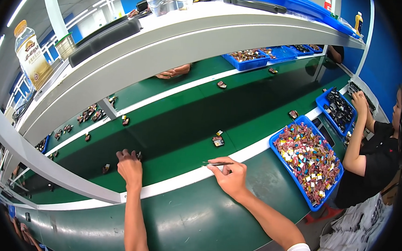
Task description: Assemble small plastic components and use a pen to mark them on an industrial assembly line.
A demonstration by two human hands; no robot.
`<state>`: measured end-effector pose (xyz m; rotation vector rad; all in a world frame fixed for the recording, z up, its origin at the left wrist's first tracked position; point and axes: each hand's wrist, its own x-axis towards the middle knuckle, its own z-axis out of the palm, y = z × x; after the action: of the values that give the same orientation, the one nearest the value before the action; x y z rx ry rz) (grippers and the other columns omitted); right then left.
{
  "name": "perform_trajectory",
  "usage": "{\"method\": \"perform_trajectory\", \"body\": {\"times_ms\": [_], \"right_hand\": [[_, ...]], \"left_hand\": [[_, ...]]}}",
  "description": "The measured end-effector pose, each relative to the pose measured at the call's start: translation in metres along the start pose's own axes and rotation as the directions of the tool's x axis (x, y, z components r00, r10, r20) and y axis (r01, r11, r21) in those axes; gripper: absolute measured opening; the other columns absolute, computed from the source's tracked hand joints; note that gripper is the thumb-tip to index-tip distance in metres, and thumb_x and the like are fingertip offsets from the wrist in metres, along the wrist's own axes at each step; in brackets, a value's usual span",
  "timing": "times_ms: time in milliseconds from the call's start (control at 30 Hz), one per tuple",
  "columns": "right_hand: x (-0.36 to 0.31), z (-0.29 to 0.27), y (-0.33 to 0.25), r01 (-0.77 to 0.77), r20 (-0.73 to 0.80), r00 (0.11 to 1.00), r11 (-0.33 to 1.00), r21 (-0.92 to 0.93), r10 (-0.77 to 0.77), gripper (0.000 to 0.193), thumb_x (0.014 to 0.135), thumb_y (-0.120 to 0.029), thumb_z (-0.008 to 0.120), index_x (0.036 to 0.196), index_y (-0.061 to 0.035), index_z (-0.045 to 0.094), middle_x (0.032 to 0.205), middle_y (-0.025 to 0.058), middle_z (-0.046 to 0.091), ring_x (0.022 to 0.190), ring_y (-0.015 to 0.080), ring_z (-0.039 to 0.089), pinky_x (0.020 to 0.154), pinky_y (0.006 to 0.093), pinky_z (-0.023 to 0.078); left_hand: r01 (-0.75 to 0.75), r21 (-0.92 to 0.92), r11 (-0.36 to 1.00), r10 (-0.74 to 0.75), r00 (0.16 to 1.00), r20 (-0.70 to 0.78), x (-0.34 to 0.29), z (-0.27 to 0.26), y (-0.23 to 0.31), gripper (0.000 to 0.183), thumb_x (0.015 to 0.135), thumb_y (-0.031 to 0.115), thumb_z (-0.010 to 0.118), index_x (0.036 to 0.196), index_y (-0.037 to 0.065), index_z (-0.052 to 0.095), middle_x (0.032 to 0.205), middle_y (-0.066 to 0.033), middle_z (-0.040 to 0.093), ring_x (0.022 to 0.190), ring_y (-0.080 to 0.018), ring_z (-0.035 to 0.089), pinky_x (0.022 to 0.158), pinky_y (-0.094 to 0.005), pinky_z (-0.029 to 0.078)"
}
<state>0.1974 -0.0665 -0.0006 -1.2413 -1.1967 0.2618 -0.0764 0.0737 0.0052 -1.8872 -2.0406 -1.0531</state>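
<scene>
My left hand (pixel 129 169) reaches over the green conveyor belt, fingers curled downward and partly hidden behind the knuckles. A small dark part (pixel 139 156) shows right beside its fingertips; whether the fingers grip it I cannot tell. My right hand (pixel 232 179) is closed on a pair of thin dark tweezers (pixel 221 164), which point left above the white belt rail (pixel 186 185). Beyond the right hand, a small electronic assembly (pixel 218 141) with a pale label lies on the belt. Another small assembly (pixel 106 168) sits left of my left hand.
A blue tray (pixel 272 149) heaped with small parts stands at the right, a second blue tray (pixel 319 101) of black parts behind it. A co-worker (pixel 368 148) works there. Overhead runs a white shelf (pixel 178 44); its curved post (pixel 58 168) stands left. Another person's hands (pixel 174 72) show across the belt.
</scene>
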Motion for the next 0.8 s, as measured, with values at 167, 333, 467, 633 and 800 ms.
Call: {"method": "perform_trajectory", "body": {"times_ms": [167,333,467,633,800], "right_hand": [[0.000,0.005,-0.004,0.022,0.010,1.000,0.999,0.026,-0.022,0.047,0.076,-0.003,0.083,0.050,0.0010,0.044,0.090,0.0073,0.077,0.044,0.0096,0.046,0.042,0.0269,0.032],[0.002,-0.006,0.005,-0.002,-0.044,0.999,1.000,-0.017,0.001,0.054,0.075,-0.001,0.083,0.048,-0.0015,0.036,0.092,0.0077,0.077,0.056,0.0115,0.063,0.044,0.0261,0.036],[0.002,0.000,0.002,0.001,-0.071,0.998,1.000,0.029,0.001,0.054,0.075,0.001,0.082,0.048,-0.0008,0.035,0.092,0.0082,0.077,0.049,0.0096,0.055,0.044,0.0261,0.035],[0.006,-0.008,0.005,-0.052,-0.115,0.992,0.999,0.002,0.051,0.054,0.076,0.001,0.081,0.048,0.0004,0.035,0.092,0.0083,0.077,0.043,0.0094,0.046,0.043,0.0268,0.033],[0.007,-0.004,0.005,-0.091,-0.125,0.988,0.995,0.030,0.094,0.054,0.076,0.000,0.081,0.047,0.0007,0.035,0.091,0.0082,0.077,0.043,0.0102,0.045,0.043,0.0267,0.032]], "left_hand": [[-0.216,-0.455,0.864,0.272,0.960,0.063,0.002,0.025,0.050,0.012,0.087,0.012,0.067,0.092,0.003,0.073,0.090,-0.0145,0.069,0.072,-0.0313,0.070,0.064,-0.0375,0.055],[0.244,-0.649,0.721,0.332,0.700,0.632,-0.016,0.045,0.152,0.019,0.089,0.014,0.068,0.094,-0.003,0.073,0.072,-0.0100,0.070,0.057,-0.0149,0.067,0.045,-0.0294,0.050],[-0.104,-0.396,0.912,0.263,0.891,0.370,-0.032,0.056,0.167,0.018,0.089,0.016,0.068,0.088,-0.002,0.072,0.077,-0.0163,0.070,0.071,-0.0296,0.070,0.062,-0.0391,0.056],[-0.123,-0.478,0.870,0.324,0.872,0.365,-0.033,0.040,0.181,0.010,0.087,0.009,0.065,0.083,0.002,0.071,0.096,-0.0158,0.072,0.084,-0.0365,0.069,0.073,-0.0431,0.056],[-0.443,-0.705,0.553,0.736,0.657,0.164,-0.024,0.046,0.167,0.015,0.082,0.007,0.066,0.094,0.006,0.075,0.101,-0.0089,0.072,0.096,-0.0299,0.068,0.080,-0.0400,0.055]]}}
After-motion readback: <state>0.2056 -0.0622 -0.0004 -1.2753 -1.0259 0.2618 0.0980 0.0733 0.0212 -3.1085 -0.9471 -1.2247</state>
